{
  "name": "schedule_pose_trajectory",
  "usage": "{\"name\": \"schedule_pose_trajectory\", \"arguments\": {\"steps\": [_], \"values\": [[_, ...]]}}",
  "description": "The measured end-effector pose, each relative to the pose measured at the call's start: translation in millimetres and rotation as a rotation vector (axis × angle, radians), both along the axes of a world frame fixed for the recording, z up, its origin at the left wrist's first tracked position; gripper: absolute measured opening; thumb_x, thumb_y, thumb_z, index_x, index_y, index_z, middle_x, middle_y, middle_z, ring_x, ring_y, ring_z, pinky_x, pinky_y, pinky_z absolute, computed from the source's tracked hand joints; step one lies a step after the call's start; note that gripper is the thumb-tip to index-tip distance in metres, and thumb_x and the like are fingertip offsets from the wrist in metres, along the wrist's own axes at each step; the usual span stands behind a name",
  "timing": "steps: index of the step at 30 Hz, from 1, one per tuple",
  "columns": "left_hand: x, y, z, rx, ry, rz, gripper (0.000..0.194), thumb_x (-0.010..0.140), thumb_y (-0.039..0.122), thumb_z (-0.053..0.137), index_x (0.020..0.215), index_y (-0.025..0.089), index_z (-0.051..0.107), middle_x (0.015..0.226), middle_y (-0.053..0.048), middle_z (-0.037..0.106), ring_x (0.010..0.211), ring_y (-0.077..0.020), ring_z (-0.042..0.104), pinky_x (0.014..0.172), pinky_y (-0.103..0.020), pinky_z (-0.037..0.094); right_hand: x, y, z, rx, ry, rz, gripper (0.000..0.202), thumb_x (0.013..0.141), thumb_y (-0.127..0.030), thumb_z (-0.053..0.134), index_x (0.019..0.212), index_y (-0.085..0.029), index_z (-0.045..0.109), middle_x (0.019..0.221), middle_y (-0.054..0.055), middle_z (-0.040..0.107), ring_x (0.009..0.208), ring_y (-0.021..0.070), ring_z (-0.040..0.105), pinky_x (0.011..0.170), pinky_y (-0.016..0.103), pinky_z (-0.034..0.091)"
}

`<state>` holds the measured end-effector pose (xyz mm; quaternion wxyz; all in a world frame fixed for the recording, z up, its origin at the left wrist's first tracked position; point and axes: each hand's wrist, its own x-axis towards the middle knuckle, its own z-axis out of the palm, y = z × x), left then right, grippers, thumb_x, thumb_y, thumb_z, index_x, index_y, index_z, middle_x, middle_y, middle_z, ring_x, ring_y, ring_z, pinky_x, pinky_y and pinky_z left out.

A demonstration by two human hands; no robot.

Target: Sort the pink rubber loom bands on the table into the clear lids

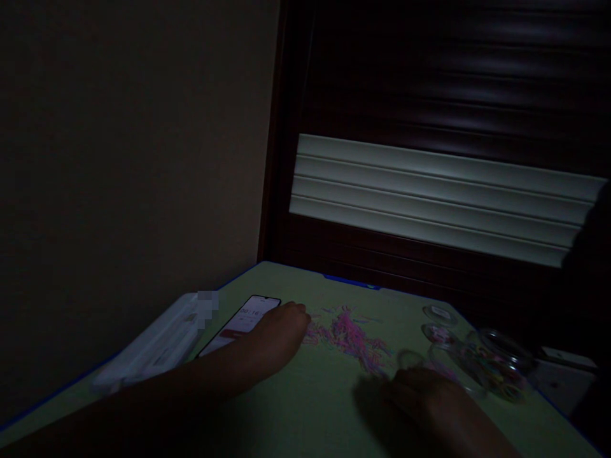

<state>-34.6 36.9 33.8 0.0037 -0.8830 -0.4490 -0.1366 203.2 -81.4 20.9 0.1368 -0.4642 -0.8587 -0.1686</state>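
A loose pile of small pink and mixed-colour pieces (pixel 351 334), thin and band-like, is spread over the middle of the pale green table (pixel 296 407). At the pile's left edge is my left hand (pixel 284 331), its fingers curled over and their tips hidden. My right hand (pixel 422 397) rests low at the pile's lower right, with its fingers bent together in shadow. Whatever either hand holds is too dark and small to make out.
A phone (pixel 243 321) with a timer lies by my left forearm, beside a white plastic package (pixel 153 343). To the right are a small round container (pixel 439 335), a lid (pixel 440 313) and a clear jar (pixel 499 366) of coloured bands. A wall borders the left.
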Motion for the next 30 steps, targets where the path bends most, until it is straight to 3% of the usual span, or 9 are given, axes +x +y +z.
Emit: {"name": "schedule_pose_trajectory", "arguments": {"steps": [14,21,27,30], "values": [[1.5,-5.5,4.5,-0.005,0.054,0.051,0.021,0.079,0.012,0.039,0.081,0.010,0.060,0.082,-0.012,0.060,0.073,-0.0206,0.057,0.066,-0.030,0.042,0.5,0.8,5.7,-0.106,-0.052,-0.024,0.023,0.070,-0.003,0.054,0.079,-0.022,0.061,0.071,0.000,0.063,0.062,0.0146,0.059,0.055,0.023,0.042],[0.9,-9.2,8.5,-0.020,0.055,0.043,0.022,0.076,0.006,0.039,0.080,0.012,0.060,0.081,-0.010,0.061,0.073,-0.0197,0.057,0.064,-0.028,0.041,3.0,4.5,-3.5,0.023,0.000,0.024,0.020,0.064,-0.003,0.055,0.071,-0.022,0.059,0.063,-0.001,0.060,0.053,0.0136,0.055,0.047,0.022,0.038],[0.8,-7.9,8.6,-0.030,0.065,0.031,0.024,0.076,0.005,0.038,0.079,0.012,0.060,0.082,-0.010,0.060,0.076,-0.0202,0.056,0.066,-0.029,0.039,1.5,-0.2,2.9,-0.054,-0.010,0.015,0.018,0.072,-0.006,0.051,0.073,-0.022,0.059,0.067,0.001,0.061,0.057,0.0139,0.057,0.051,0.023,0.040],[0.7,-9.5,10.1,-0.035,0.065,0.031,0.024,0.076,0.005,0.037,0.079,0.013,0.060,0.082,-0.010,0.060,0.076,-0.0202,0.056,0.065,-0.029,0.039,1.4,-1.3,4.9,-0.063,-0.038,0.000,0.020,0.069,-0.004,0.052,0.075,-0.021,0.060,0.067,0.001,0.062,0.058,0.0144,0.057,0.052,0.023,0.041]]}}
